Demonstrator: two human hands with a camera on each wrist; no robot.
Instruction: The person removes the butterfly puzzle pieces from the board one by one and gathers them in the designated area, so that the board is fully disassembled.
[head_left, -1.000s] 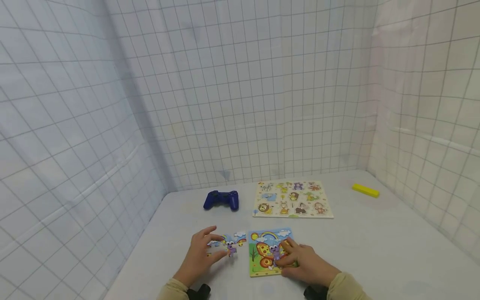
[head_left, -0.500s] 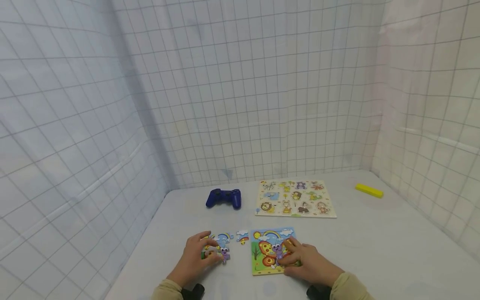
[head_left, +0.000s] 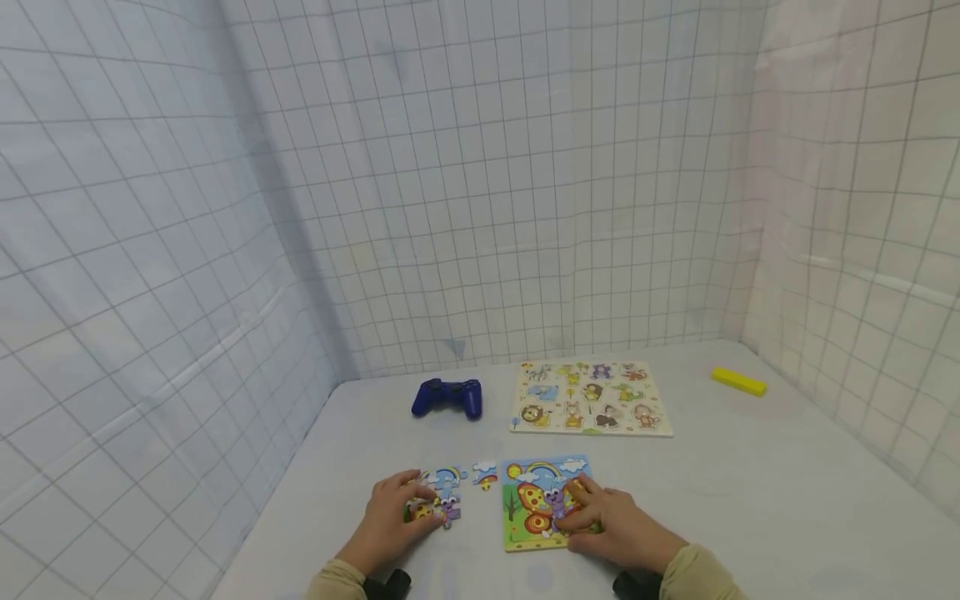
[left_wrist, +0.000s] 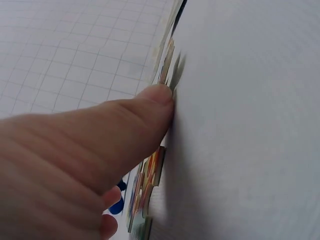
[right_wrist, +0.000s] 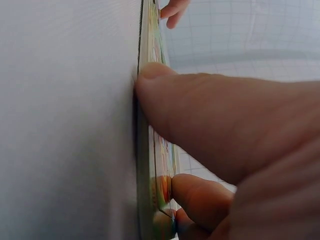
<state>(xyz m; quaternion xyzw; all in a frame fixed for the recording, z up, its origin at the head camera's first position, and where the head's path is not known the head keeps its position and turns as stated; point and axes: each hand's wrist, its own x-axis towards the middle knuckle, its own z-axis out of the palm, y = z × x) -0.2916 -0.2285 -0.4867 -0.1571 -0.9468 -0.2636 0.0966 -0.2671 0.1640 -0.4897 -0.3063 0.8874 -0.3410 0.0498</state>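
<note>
My left hand [head_left: 393, 517] curls around a cluster of loose jigsaw pieces [head_left: 452, 506] with a purple butterfly face, its thumb at their near edge. In the left wrist view, the thumb [left_wrist: 155, 100] presses on the pieces' edge, hiding part of them; more pieces [left_wrist: 152, 167] lie beside it. One separate jigsaw piece [head_left: 485, 475] with cloud and red lies to the right. My right hand [head_left: 615, 525] grips the lower right corner of a square butterfly puzzle board [head_left: 525, 525]; its thumb [right_wrist: 160, 90] is on the edge, other fingers on the picture, covering its right side.
A blue game controller [head_left: 447, 398] sits behind the pieces. Farther back lies a wooden animal puzzle board [head_left: 588, 398]. At the right rear is a yellow block [head_left: 738, 382]. White gridded cloth walls [head_left: 480, 250] enclose the white table [head_left: 720, 475] at the back and sides.
My left hand has moved left and nearer, bringing the purple-faced piece down against other pieces and uncovering the rainbow piece. My right hand stays on the board. The head view has shifted slightly.
</note>
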